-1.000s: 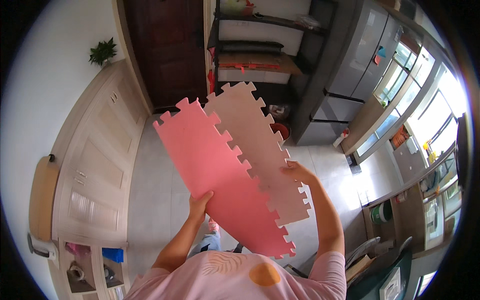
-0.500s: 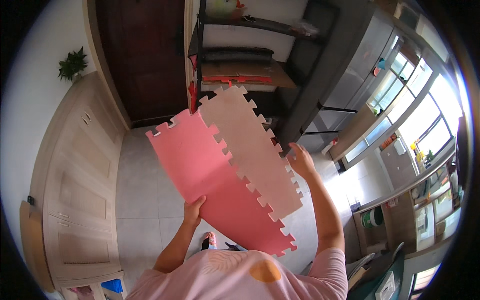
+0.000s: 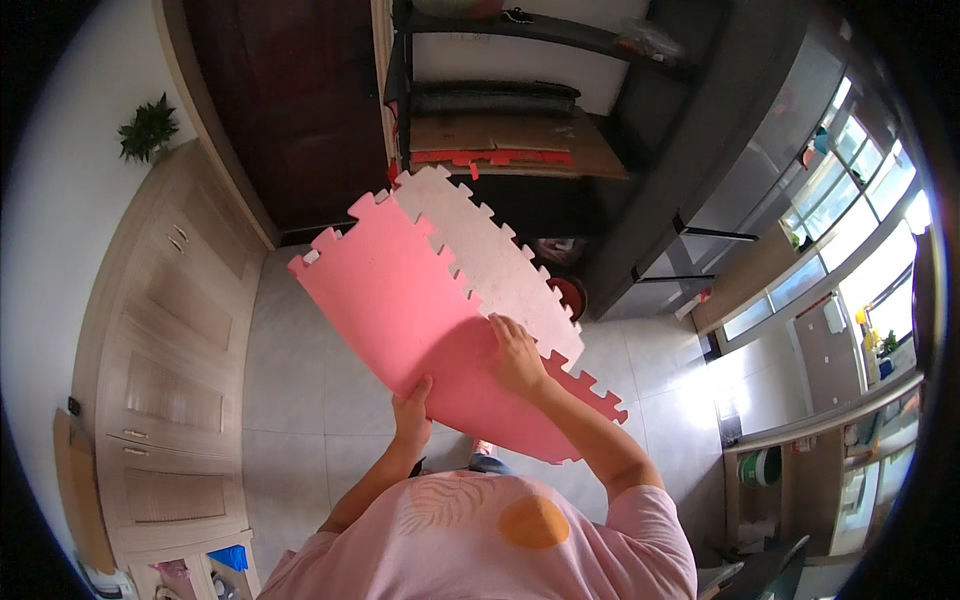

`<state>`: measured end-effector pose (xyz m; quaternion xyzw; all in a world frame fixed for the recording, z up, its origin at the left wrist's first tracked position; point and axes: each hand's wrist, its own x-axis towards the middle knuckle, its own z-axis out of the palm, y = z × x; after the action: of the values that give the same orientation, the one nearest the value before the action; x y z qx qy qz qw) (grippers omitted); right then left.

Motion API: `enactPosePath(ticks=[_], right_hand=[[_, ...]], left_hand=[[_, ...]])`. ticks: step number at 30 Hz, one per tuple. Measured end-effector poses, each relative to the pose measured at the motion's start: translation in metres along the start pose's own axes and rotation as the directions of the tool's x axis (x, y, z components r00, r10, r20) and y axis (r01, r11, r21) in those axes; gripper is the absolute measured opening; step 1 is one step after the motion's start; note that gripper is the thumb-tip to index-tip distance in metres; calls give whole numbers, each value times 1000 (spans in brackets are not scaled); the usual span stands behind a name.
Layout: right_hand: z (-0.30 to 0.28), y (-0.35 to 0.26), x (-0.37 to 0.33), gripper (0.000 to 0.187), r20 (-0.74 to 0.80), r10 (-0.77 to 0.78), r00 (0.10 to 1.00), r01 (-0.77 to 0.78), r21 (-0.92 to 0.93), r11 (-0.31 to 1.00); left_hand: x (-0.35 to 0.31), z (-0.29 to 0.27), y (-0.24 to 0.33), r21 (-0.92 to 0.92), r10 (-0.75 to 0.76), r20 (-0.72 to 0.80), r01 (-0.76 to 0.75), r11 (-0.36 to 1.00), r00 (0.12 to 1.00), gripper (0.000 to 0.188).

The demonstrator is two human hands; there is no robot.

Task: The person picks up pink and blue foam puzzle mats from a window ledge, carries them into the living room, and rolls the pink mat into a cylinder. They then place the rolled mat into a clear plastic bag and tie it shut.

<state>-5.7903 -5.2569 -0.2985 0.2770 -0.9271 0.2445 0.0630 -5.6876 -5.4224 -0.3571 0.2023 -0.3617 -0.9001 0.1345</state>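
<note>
A pink foam puzzle mat (image 3: 370,285) with toothed edges hangs in front of me, tilted and bowed. A beige foam puzzle mat (image 3: 478,250) lies behind it along the toothed right edge; whether the teeth interlock I cannot tell. My left hand (image 3: 412,412) grips the pink mat's lower left edge, thumb on top and fingers hidden underneath. Across the pink face rests my right hand (image 3: 518,360), fingers stretched out flat, with the fingertips near the border between pink and beige.
A black shelf unit (image 3: 560,40) ahead carries flat cardboard (image 3: 500,135) and a red toothed sheet (image 3: 545,157). Grey refrigerator (image 3: 740,160) stands right of it. Wooden cabinets (image 3: 165,370) line the left wall. Under the shelf sits a reddish-brown round container (image 3: 570,297). Tiled floor (image 3: 290,400) lies below.
My right hand has moved left from beside the beige mat's right edge onto the pink mat. The pink mat now covers more of the beige one. My left hand keeps its grip.
</note>
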Motion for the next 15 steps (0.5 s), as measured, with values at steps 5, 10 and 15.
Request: enactPosePath(ticks=[5, 10, 15], right_hand=[[15, 45, 46, 32, -53, 47, 997, -46, 22, 999], [12, 58, 65, 30, 174, -5, 985, 22, -98, 995], [33, 88, 64, 34, 573, -68, 817, 92, -13, 996]], left_hand=[[1, 36, -17, -32, -56, -46, 55, 998, 997, 34], [-2, 51, -19, -106, -181, 20, 182, 978, 983, 38], [7, 51, -20, -87, -353, 134, 366, 926, 926, 50]])
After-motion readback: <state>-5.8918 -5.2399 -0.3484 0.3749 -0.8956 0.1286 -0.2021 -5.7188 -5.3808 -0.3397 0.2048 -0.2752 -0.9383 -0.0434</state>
